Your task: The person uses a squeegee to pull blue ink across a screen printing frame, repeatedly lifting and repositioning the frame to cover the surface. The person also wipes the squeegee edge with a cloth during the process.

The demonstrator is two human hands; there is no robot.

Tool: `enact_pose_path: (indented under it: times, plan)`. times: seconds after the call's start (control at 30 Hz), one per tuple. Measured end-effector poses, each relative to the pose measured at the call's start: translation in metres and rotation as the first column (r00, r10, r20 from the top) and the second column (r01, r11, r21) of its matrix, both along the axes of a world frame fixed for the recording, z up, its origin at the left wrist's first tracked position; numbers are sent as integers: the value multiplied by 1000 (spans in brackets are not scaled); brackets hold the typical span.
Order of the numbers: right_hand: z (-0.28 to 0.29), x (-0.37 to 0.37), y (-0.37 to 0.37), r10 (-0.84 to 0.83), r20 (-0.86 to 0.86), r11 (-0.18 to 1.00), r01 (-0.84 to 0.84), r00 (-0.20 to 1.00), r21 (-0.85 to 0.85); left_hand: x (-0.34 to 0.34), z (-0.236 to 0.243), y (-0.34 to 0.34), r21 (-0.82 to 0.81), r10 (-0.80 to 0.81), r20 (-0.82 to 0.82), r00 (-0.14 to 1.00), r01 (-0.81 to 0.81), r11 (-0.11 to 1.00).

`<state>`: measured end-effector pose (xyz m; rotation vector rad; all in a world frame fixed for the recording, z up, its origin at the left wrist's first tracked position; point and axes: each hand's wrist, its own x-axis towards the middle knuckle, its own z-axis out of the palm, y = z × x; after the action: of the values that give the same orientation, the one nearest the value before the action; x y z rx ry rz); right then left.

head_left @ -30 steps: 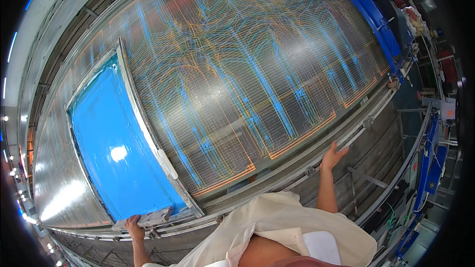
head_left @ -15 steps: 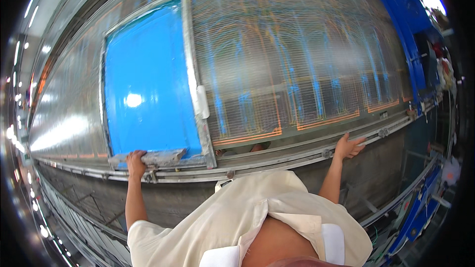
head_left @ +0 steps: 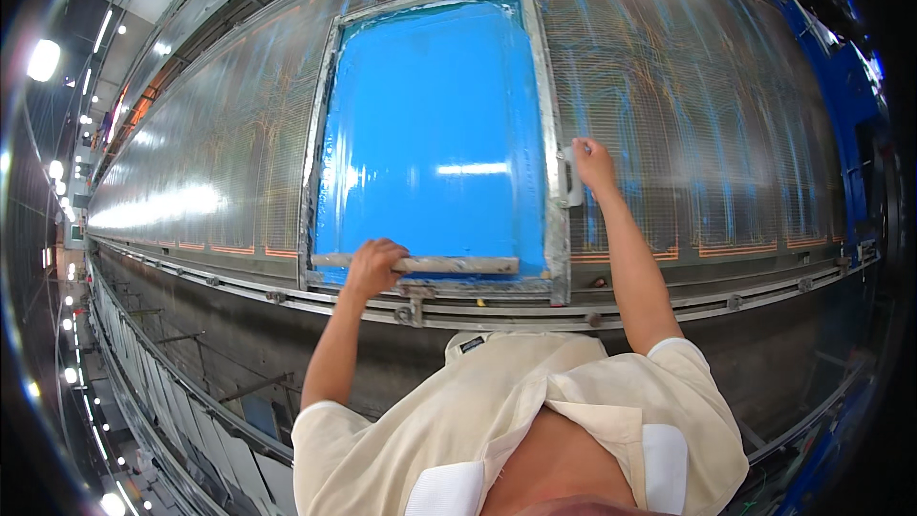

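Observation:
My left hand (head_left: 375, 266) is closed around the left part of a long, ink-smeared squeegee (head_left: 468, 266). The squeegee lies crosswise near the close end of a printing screen, over its blue ink surface (head_left: 430, 124). A grey metal screen frame (head_left: 543, 86) borders the blue on all sides. On the frame's right side is a pale handle (head_left: 573, 182). My right hand (head_left: 596, 164) is at this handle's upper end, fingers curled in, the fingertips partly hidden.
Beneath the screen stretches a long printing table (head_left: 688, 134) with blue streaks and orange lines. A metal rail (head_left: 659, 300) with clamps runs along its near edge. Blue machinery (head_left: 850, 134) stands at the far right. Ceiling lamps (head_left: 44, 59) show at left.
My right hand has come from open above the near rail to the handle on the frame. The squeegee has shifted off the frame's near edge onto the blue. The screen appears farther right in view.

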<state>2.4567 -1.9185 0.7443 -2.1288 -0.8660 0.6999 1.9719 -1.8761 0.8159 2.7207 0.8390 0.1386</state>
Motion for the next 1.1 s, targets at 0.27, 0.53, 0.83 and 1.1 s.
enact_pose_path:
  times: [0.27,0.53,0.83,1.1]
  plan:
    - [-30,-39,14,-200,230,978,178,952,114,-7,-4,9,-44,-75,-32,997,74,996]
    - [-11,-49,14,-219,242,975,220,945,23,120,-36,296,278,-40,259,965,-35,960]
    - [5,-61,26,-293,200,956,293,935,27,244,-64,549,331,69,139,988,-112,937]
    - [-1,-60,19,-294,208,955,296,933,23,250,-43,520,220,126,-75,989,-107,970]
